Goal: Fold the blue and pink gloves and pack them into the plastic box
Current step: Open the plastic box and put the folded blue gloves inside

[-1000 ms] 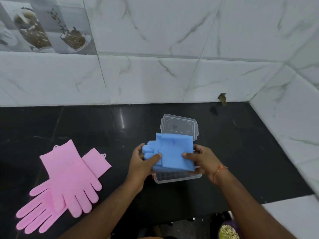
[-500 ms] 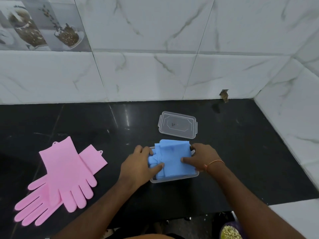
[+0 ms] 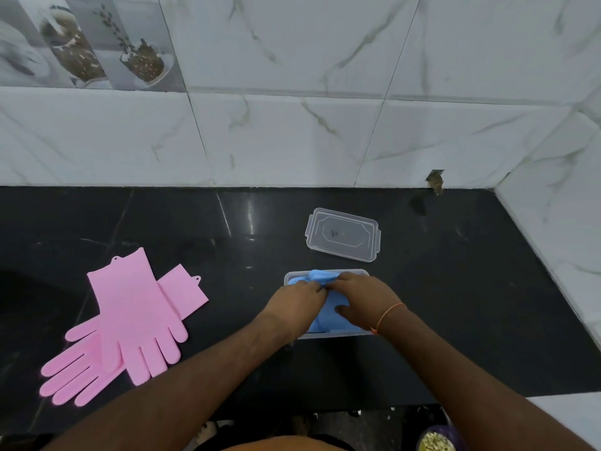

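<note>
The folded blue gloves (image 3: 328,317) lie inside the clear plastic box (image 3: 325,335) on the black counter. My left hand (image 3: 297,302) and my right hand (image 3: 361,296) both press down on the blue gloves, fingers curled onto them, and cover most of the box. Only a blue edge at the box's far rim and a patch between my wrists show. The two pink gloves (image 3: 130,317) lie flat and overlapped at the left, fingers pointing toward me.
The box's clear lid (image 3: 343,234) lies on the counter just behind the box. White marble-tiled walls close the back and right side. The counter's front edge runs below my forearms. A bowl of something yellowish (image 3: 434,442) sits at the bottom right.
The blue gloves went from being held above the box to pushed down into it. Both hands moved together over the top of them.
</note>
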A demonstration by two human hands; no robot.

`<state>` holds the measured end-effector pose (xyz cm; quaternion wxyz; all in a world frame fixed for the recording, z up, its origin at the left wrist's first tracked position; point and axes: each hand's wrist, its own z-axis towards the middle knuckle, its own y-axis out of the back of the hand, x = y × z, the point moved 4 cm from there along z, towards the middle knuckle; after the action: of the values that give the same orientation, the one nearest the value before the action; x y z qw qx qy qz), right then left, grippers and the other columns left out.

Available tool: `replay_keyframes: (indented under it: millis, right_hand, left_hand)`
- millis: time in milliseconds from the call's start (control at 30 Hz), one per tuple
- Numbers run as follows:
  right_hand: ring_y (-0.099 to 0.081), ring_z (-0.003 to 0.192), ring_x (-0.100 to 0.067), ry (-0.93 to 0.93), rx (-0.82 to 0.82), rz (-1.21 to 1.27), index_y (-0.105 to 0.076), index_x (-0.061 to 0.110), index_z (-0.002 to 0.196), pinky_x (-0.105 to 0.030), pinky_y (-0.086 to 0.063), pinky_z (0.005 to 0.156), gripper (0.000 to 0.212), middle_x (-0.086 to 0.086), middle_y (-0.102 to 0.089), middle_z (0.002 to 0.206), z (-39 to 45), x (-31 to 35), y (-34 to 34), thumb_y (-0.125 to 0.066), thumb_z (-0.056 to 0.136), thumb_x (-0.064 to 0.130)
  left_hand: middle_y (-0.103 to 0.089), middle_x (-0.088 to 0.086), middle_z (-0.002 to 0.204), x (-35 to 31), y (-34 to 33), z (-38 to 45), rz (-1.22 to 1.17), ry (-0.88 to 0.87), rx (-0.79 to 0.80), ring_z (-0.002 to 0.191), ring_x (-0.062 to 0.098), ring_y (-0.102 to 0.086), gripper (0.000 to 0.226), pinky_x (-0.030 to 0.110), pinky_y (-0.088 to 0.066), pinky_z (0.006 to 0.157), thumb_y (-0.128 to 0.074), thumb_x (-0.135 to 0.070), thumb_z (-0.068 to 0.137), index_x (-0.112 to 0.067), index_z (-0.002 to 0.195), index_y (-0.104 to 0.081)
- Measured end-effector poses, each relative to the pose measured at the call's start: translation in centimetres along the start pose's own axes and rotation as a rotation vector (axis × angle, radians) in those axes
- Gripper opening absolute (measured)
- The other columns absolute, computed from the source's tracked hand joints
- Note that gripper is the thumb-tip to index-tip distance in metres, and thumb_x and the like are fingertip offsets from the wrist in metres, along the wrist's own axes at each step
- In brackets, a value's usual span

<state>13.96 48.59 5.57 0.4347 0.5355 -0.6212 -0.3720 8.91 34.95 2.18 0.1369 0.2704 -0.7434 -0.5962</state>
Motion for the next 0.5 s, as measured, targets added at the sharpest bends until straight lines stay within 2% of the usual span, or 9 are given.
replay_keyframes:
  millis: [133, 267, 367, 500]
  right_hand:
    - [-0.058, 0.132, -0.022, -0.003, 0.063, -0.001, -0.054, 0.032, 0.149, -0.038, -0.047, 0.108, 0.066, 0.005, -0.057, 0.150, 1.1, -0.1, -1.6, -0.075, 0.088, 0.042]
    - [-0.059, 0.132, -0.025, -0.005, 0.167, 0.019, -0.060, 0.029, 0.145, -0.039, -0.045, 0.115, 0.067, 0.001, -0.061, 0.147, 3.0, 0.0, -2.8, -0.079, 0.084, 0.049]
    - [-0.062, 0.128, -0.029, 0.002, 0.185, 0.018, -0.062, 0.026, 0.142, -0.041, -0.047, 0.113, 0.068, -0.004, -0.062, 0.144, 4.1, 0.1, -3.5, -0.082, 0.080, 0.048]
    - [-0.064, 0.123, -0.030, 0.005, 0.141, -0.031, -0.058, 0.028, 0.143, -0.042, -0.049, 0.110, 0.071, -0.005, -0.061, 0.142, 4.4, 0.4, -3.5, -0.084, 0.079, 0.044]
  left_hand:
    - [-0.063, 0.005, 0.145, 0.3, -0.6, 1.1, 0.042, 0.065, 0.076, 0.128, 0.028, -0.066, 0.046, 0.045, -0.059, 0.098, -0.069, -0.011, 0.102, -0.013, 0.146, -0.058]
    - [-0.070, 0.006, 0.138, 0.5, -0.6, 2.4, 0.069, 0.074, 0.213, 0.126, 0.030, -0.069, 0.034, 0.043, -0.059, 0.101, -0.070, -0.018, 0.102, -0.015, 0.136, -0.070]
    - [-0.070, 0.007, 0.140, 0.6, -0.9, 3.2, 0.074, 0.082, 0.288, 0.128, 0.031, -0.068, 0.036, 0.044, -0.057, 0.104, -0.071, -0.019, 0.102, -0.012, 0.137, -0.069]
    - [-0.067, 0.008, 0.141, 1.3, -0.9, 3.2, 0.035, 0.008, 0.295, 0.127, 0.030, -0.067, 0.043, 0.046, -0.057, 0.106, -0.071, -0.029, 0.099, -0.013, 0.139, -0.066]
